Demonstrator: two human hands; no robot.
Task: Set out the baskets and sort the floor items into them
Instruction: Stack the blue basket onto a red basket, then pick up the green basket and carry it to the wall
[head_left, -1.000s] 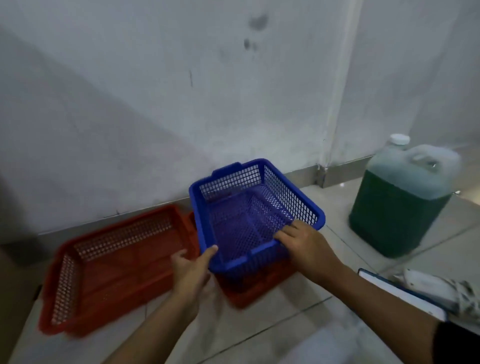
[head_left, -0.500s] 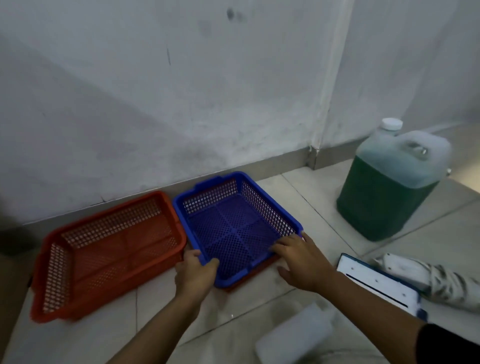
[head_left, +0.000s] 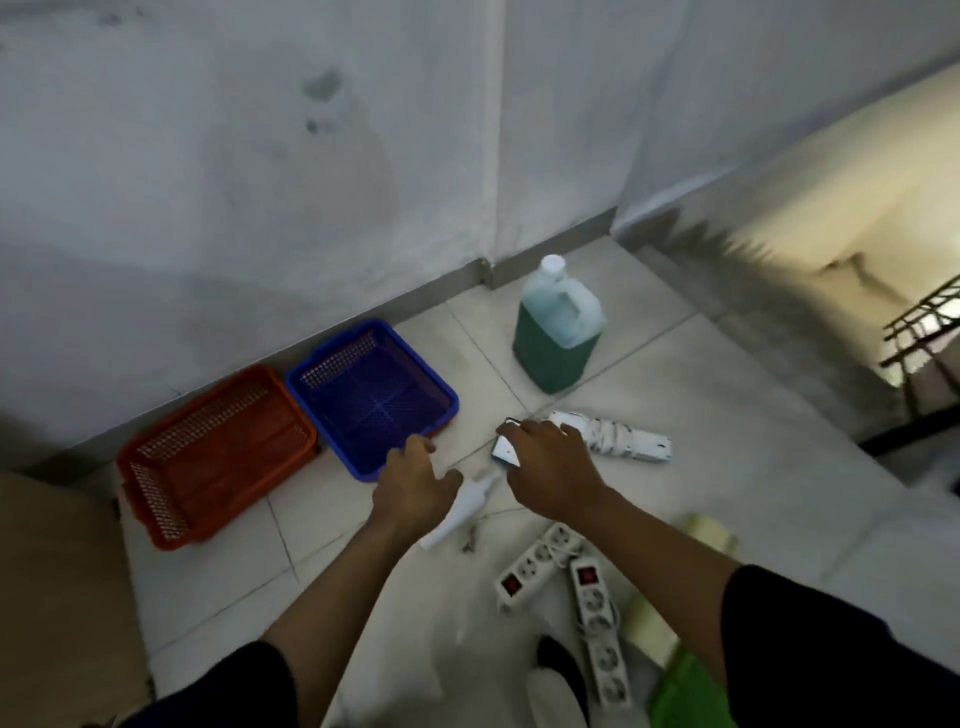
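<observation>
Both baskets set on floor by wall; hands over floor items.
Blue basket (head_left: 371, 397) is placed touching red basket (head_left: 218, 449). A small box (head_left: 505, 448) is grasped by right hand (head_left: 550, 470). Left hand (head_left: 413, 486) is relaxed, holding nothing, above a white bottle (head_left: 460, 512).

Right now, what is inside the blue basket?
Nothing shows inside the blue basket: only its bare mesh floor and walls. The left hand covers a little of the near rim, so that corner cannot be checked.
</observation>
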